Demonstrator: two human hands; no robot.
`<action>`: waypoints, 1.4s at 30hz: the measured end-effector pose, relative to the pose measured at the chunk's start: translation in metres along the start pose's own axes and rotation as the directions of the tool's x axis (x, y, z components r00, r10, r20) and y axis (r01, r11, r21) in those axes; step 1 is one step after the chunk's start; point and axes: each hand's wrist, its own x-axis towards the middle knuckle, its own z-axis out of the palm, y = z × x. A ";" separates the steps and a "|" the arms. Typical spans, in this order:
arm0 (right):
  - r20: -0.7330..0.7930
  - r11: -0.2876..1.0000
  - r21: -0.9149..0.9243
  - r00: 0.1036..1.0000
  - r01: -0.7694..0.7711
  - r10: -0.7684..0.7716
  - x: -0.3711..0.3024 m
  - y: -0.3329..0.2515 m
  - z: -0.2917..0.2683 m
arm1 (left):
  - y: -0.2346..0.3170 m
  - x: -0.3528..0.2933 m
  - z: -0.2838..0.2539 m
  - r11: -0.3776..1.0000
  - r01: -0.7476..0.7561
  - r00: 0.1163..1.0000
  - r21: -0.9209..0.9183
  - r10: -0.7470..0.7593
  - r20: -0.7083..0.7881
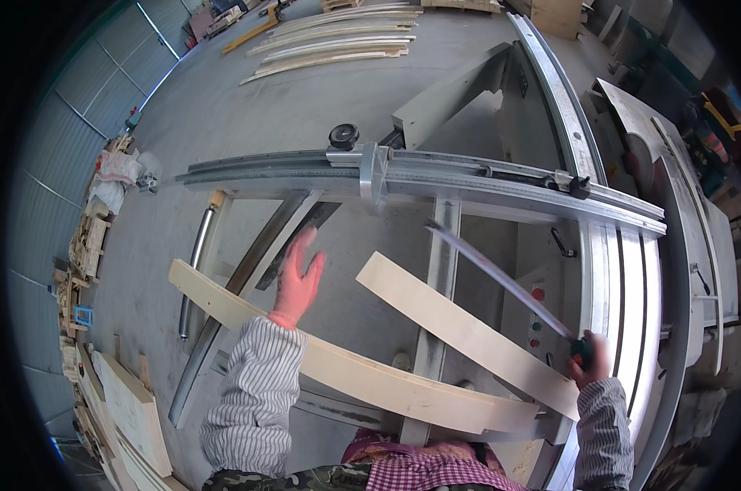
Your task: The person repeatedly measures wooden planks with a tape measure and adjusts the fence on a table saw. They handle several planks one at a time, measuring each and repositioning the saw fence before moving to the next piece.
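My right hand is closed around the dark case of a tape measure, at the right by the metal sliding table. From the case the tape's blade sticks out far and to the left, its free end in the air over the frame. My left hand, in a pinkish-orange glove, is raised with fingers apart and nothing in it. It hovers above a long pale board lying across the frame. A second pale board slants beside it, its near end close to my right hand.
A metal fence with a sliding stop and a black knob crosses ahead. The ribbed sliding table runs along the right. Long wood strips lie on the far floor; stacked timber stands at the left.
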 end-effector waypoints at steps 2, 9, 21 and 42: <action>-0.184 0.973 -0.199 0.980 -0.118 0.081 -0.009 0.017 -0.003 | -0.008 0.048 -0.002 0.983 -0.110 0.990 0.148 0.120 -0.067; -0.336 0.651 -0.437 0.784 -0.621 0.522 -0.055 0.053 -0.014 | 0.004 0.219 0.005 0.768 -0.438 0.899 0.467 0.363 0.246; -0.228 0.887 -0.458 0.956 0.064 -0.187 0.109 -0.110 0.083 | -0.006 0.275 0.033 0.862 -0.454 0.789 0.225 0.272 0.550; 0.034 0.986 -0.108 0.991 0.130 -0.127 0.294 -0.335 0.299 | -0.005 0.252 0.070 0.965 -0.057 0.998 0.257 0.054 0.019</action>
